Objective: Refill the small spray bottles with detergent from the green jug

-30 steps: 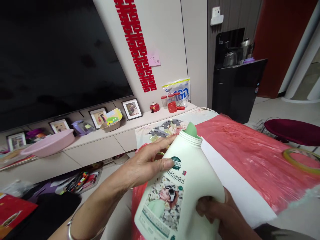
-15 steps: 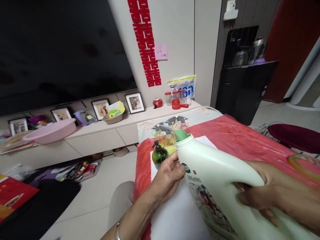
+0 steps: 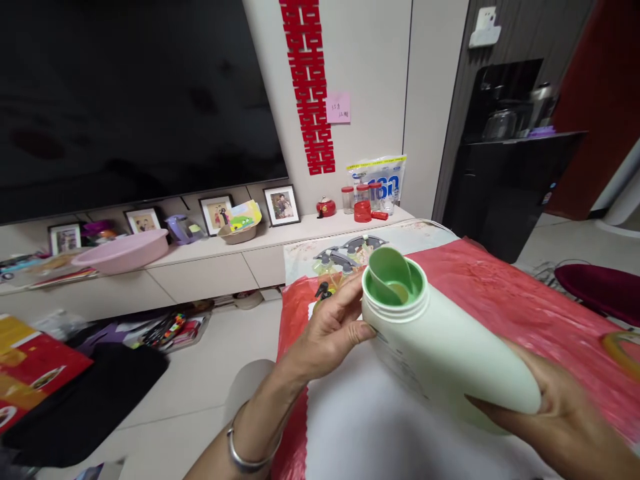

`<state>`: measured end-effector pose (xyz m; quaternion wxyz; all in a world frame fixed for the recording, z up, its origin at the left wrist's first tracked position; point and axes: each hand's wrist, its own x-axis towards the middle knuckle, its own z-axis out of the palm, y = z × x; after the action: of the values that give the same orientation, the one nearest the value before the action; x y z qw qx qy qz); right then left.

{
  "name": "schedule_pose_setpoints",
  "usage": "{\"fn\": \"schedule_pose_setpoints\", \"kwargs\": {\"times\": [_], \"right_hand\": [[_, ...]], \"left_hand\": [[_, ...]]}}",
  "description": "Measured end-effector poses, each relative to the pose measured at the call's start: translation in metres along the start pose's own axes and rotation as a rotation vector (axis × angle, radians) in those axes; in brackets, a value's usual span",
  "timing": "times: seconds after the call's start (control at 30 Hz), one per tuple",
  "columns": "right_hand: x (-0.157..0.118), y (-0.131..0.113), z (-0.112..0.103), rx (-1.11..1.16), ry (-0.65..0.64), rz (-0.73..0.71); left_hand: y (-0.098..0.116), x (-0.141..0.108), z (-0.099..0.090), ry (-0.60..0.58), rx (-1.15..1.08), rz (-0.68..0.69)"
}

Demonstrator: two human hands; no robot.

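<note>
A pale green detergent bottle [image 3: 445, 340] is tilted over the table, its uncapped mouth turned up towards me. Inside the neck shows a green pouring spout [image 3: 390, 275]. My right hand [image 3: 560, 407] is closed round the handle, with part of its fingers hidden behind the bottle. At the neck, my left hand [image 3: 333, 333] grips the side, thumb in front and fingers behind. Just past my left hand, a dark pump bottle [image 3: 324, 291] is mostly covered by it. Several spray bottles [image 3: 345, 257] with grey trigger heads stand at the table's far end.
White paper [image 3: 370, 427] lies on the red plastic sheet [image 3: 470, 273] that covers the table. A roll of tape [image 3: 620, 353] rests at the right. Beyond is a low cabinet [image 3: 215, 273] with a pink basin [image 3: 125, 252], photo frames and jars. A dark red stool [image 3: 600, 290] stands right.
The detergent bottle has turned so its mouth faces me and its printed label has swung mostly out of sight. Both hands have kept hold of it. My view has shifted slightly left.
</note>
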<state>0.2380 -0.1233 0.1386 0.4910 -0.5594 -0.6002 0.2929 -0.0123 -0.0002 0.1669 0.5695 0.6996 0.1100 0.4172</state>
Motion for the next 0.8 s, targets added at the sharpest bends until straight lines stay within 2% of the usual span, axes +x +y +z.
{"fn": "schedule_pose_setpoints", "kwargs": {"times": [0.13, 0.23, 0.37, 0.5, 0.67, 0.8], "right_hand": [[-0.014, 0.036, 0.023, -0.026, 0.078, -0.108], [-0.022, 0.052, 0.044, -0.029, 0.183, -0.137], [-0.028, 0.054, 0.069, 0.044, 0.328, -0.173], [-0.03, 0.048, 0.085, 0.137, 0.345, -0.217], [-0.029, 0.04, 0.083, 0.161, 0.344, -0.217], [-0.027, 0.036, 0.063, 0.029, 0.314, -0.278]], "left_hand": [[0.016, 0.003, -0.011, -0.144, 0.321, 0.074], [0.03, 0.009, -0.014, -0.266, 0.512, 0.164], [0.044, 0.018, -0.013, -0.423, 0.593, 0.233], [0.054, 0.028, -0.008, -0.546, 0.622, 0.231], [0.056, 0.033, -0.007, -0.597, 0.614, 0.225], [0.043, 0.021, -0.01, -0.481, 0.581, 0.222]]}}
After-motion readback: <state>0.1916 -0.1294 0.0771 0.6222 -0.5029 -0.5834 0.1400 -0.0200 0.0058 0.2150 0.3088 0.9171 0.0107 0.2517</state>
